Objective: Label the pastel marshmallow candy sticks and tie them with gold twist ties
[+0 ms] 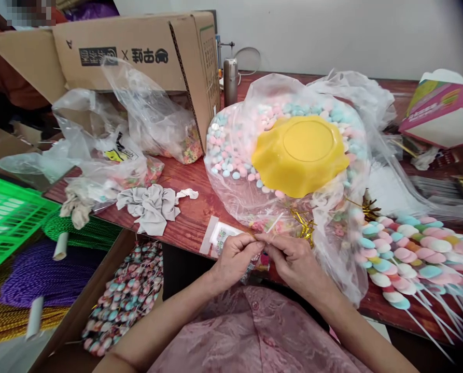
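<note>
the left hand (237, 254) and the right hand (291, 259) meet at the near edge of a red-brown table (188, 178), thumbs and forefingers drawn together tip to tip. whatever may be between the fingertips is too small and covered to make out, so i cannot tell whether either hand is grasping something. just beyond the right hand lies some gold tinsel (306, 230), crumpled beside clear plastic. a small flat packet (219, 237) sits just to the left of the left hand, at the table's near edge. farther away, in the middle, a yellow bowl (312, 140) rests upside down on a big clear bag full of pink, white and blue pieces (225, 168). to the right, a bundle of pastel sticks (421, 248) lies with the coloured ends far and left and the white stems pointing near and right; a pink and green box (443, 111) stands behind it on the far right. to the left of the packet is a bunched grey cloth (151, 204). a large cardboard box (138, 33) stands at the far left, with a metal bottle (230, 83) just right of it. on the near left, below the table top, are purple cords (48, 274) and a green basket (13, 217).
</note>
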`<act>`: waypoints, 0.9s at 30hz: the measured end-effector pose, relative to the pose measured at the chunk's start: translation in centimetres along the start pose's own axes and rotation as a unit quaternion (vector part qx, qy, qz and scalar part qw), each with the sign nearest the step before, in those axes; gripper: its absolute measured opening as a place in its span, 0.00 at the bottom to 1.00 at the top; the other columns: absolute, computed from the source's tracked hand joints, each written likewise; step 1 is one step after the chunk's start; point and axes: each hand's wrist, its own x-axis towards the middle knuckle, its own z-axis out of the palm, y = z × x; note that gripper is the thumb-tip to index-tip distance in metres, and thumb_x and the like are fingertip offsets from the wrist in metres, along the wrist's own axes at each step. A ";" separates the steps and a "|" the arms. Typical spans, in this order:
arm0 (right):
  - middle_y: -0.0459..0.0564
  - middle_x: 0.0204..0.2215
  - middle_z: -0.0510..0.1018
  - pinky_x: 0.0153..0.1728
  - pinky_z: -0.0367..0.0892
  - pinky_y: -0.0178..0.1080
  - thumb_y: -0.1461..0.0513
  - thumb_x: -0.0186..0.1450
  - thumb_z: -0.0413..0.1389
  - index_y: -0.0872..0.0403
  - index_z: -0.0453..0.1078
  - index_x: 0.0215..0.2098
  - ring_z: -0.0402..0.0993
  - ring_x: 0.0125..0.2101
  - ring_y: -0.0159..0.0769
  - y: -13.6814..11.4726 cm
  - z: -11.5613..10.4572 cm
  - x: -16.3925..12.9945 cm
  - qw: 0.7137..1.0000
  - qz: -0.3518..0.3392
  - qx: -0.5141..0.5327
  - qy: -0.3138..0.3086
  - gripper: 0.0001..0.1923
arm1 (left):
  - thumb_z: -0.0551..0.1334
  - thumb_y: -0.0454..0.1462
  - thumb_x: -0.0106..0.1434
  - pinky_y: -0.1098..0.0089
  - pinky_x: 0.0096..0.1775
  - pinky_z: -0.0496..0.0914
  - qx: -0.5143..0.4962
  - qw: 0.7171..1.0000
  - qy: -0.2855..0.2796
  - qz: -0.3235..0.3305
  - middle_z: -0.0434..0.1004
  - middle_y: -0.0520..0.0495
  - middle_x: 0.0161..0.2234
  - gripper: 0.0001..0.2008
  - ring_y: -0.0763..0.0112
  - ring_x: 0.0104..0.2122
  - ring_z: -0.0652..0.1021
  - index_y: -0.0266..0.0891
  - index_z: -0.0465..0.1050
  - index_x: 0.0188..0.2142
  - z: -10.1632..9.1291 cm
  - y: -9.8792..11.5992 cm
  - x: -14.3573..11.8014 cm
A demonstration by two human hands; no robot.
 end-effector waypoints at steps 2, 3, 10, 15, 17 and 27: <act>0.47 0.35 0.84 0.35 0.75 0.39 0.67 0.66 0.52 0.48 0.77 0.46 0.81 0.33 0.36 -0.1 0.0 0.0 1.000 -0.008 -0.017 0.010 0.16 | 0.63 0.49 0.61 0.74 0.28 0.64 -0.008 1.000 -0.007 0.002 0.66 0.52 0.23 0.18 0.77 0.24 0.67 0.35 0.73 0.27 0.0 -0.2 0.0; 0.47 0.35 0.84 0.34 0.75 0.38 0.67 0.66 0.52 0.48 0.76 0.48 0.81 0.32 0.36 -0.2 0.0 -0.1 0.999 -0.015 -0.027 0.018 0.16 | 0.64 0.49 0.61 0.74 0.28 0.64 -0.013 1.000 -0.011 0.005 0.67 0.52 0.23 0.18 0.77 0.23 0.67 0.35 0.74 0.27 0.0 -0.2 0.1; 0.46 0.29 0.81 0.29 0.70 0.36 0.65 0.63 0.59 0.50 0.75 0.41 0.76 0.27 0.34 -1.0 0.1 -1.1 0.986 -0.031 -0.028 0.160 0.09 | 0.66 0.46 0.60 0.74 0.27 0.62 -0.006 0.999 0.006 0.050 0.68 0.52 0.22 0.16 0.78 0.23 0.66 0.35 0.75 0.23 -0.3 0.7 0.2; 0.46 0.24 0.79 0.27 0.68 0.36 0.57 0.61 0.62 0.52 0.75 0.29 0.72 0.24 0.33 -0.1 0.1 -1.6 0.947 0.174 0.257 0.080 0.07 | 0.64 0.43 0.61 0.74 0.28 0.63 0.082 0.989 -0.030 0.117 0.69 0.50 0.22 0.16 0.77 0.24 0.68 0.35 0.74 0.22 -0.1 2.0 0.1; 0.45 0.22 0.77 0.26 0.66 0.35 0.53 0.58 0.65 0.53 0.75 0.29 0.70 0.23 0.31 0.6 -0.5 -1.5 0.897 0.238 0.372 -0.010 0.12 | 0.65 0.44 0.59 0.75 0.25 0.63 0.054 0.993 -0.075 0.079 0.68 0.51 0.21 0.17 0.79 0.21 0.68 0.34 0.73 0.21 0.0 2.4 0.1; 0.49 0.25 0.74 0.31 0.64 0.39 0.66 0.69 0.47 0.54 0.70 0.32 0.67 0.27 0.34 -2.6 -5.5 -1.4 0.963 -0.203 -0.005 -0.177 0.12 | 0.75 0.44 0.44 0.77 0.15 0.67 -0.091 0.895 -0.358 -0.250 0.76 0.50 0.19 0.17 0.77 0.13 0.71 0.33 0.77 0.23 -0.8 1.9 0.5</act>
